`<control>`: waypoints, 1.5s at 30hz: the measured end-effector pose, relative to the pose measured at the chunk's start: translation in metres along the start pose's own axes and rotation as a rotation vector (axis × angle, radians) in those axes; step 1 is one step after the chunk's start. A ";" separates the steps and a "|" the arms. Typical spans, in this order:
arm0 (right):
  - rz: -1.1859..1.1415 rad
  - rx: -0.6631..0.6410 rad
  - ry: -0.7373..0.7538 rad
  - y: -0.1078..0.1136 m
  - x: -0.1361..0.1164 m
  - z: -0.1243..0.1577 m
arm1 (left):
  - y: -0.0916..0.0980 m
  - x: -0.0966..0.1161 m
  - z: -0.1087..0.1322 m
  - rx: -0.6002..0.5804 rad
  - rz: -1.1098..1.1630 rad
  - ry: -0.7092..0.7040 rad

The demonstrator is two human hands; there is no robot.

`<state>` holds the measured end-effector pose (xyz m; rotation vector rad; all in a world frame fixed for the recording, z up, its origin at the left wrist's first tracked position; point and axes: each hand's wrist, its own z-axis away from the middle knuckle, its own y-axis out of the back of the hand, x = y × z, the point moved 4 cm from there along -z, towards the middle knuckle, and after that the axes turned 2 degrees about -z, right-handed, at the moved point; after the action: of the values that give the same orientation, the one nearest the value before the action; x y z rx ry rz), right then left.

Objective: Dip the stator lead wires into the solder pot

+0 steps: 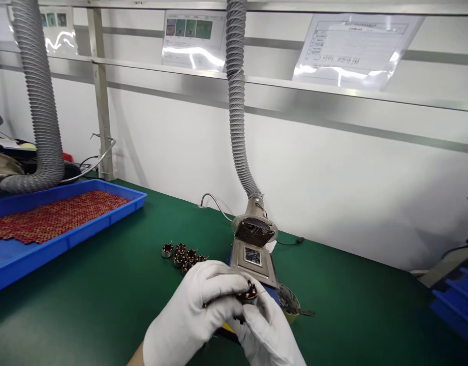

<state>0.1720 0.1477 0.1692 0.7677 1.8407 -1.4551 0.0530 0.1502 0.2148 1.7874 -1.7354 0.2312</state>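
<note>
Both of my hands wear white gloves and meet in front of a solder pot (237, 254). Between them is a small motor stator (250, 293) with copper windings and a thin wire sticking out. My left hand (203, 305) is closed, its thumb and fingers against the stator's left side. My right hand (266, 325) is closed around the stator's right and lower side. Dark bits show under the left fingers, but I cannot make out what they are. Left of the pot, several similar stators (179, 258) stand grouped on the green table (134, 284), partly behind my left hand.
A grey exhaust hose (237, 101) ends in a round hood above the pot. Right of the pot stands a tin (292, 317) with a tool across it. A blue tray (104, 222) of red ring-shaped parts lies left; blue bins (458, 300) stand right.
</note>
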 end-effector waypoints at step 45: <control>0.020 -0.095 -0.081 -0.006 0.008 0.007 | 0.042 -0.007 0.020 0.961 0.937 0.277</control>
<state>0.1634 0.1405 0.1651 0.6687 1.8217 -1.3558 0.0064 0.1483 0.2081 1.1661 -2.2916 1.8446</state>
